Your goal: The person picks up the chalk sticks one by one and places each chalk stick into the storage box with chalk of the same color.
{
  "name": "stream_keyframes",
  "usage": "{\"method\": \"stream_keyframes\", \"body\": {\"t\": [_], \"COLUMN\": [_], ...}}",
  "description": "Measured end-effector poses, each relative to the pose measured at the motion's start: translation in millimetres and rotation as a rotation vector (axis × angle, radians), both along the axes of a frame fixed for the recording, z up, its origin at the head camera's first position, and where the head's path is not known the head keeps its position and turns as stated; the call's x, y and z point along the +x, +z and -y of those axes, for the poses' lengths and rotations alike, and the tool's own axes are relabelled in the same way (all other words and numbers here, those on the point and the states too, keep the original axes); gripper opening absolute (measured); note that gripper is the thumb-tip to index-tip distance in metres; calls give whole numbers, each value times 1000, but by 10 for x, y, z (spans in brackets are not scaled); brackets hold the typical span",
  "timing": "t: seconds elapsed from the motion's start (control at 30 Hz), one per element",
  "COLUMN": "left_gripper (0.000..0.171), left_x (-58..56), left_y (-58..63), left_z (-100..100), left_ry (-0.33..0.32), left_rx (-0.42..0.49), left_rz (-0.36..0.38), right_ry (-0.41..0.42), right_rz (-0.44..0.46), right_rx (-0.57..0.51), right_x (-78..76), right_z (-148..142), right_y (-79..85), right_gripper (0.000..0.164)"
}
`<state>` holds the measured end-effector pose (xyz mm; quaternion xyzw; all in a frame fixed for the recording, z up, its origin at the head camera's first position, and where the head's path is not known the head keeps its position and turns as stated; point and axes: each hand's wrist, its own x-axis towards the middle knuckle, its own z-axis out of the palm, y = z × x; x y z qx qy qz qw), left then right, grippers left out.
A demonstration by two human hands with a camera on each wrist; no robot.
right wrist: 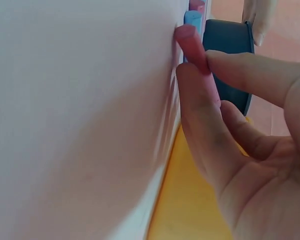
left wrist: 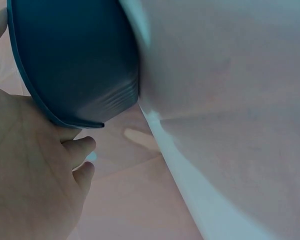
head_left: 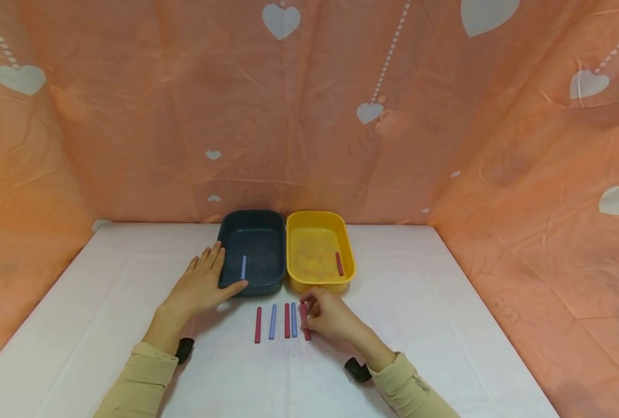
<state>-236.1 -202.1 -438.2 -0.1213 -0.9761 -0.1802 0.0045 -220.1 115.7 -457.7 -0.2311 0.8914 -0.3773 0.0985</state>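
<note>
My right hand (head_left: 333,315) pinches a red chalk stick (right wrist: 193,46) between thumb and fingers, at the right end of a short row in front of the bins. The row beside it holds a blue chalk stick (head_left: 294,320), a red one (head_left: 287,320), another blue one (head_left: 273,321) and, at its left end, a red one (head_left: 258,325). With fingers spread, my left hand (head_left: 200,284) rests against the left side and near corner of a dark blue bin (head_left: 252,288). In the left wrist view its palm faces the bin's wall (left wrist: 80,60).
A yellow bin (head_left: 317,286) stands right beside the dark one. One blue chalk stick (head_left: 244,267) lies inside the dark bin, one red stick (head_left: 339,263) inside the yellow. A white cloth covers the table (head_left: 419,302); an orange curtain (head_left: 320,116) with hearts hangs behind.
</note>
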Motion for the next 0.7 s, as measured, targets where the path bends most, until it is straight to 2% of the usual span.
{"method": "stream_keyframes", "body": {"t": [0.43, 0.7], "left_gripper": [113, 114], "left_x": [5, 4], "left_y": [9, 10], "left_z": [-6, -6], "left_ry": [-5, -3], "left_rx": [3, 5], "left_rz": [-5, -6], "right_ry": [7, 6], "right_rz": [24, -11], "right_rx": [-39, -72], "right_x": [38, 50], "right_z": [25, -10], "right_y": [36, 101], "right_gripper": [36, 37]}}
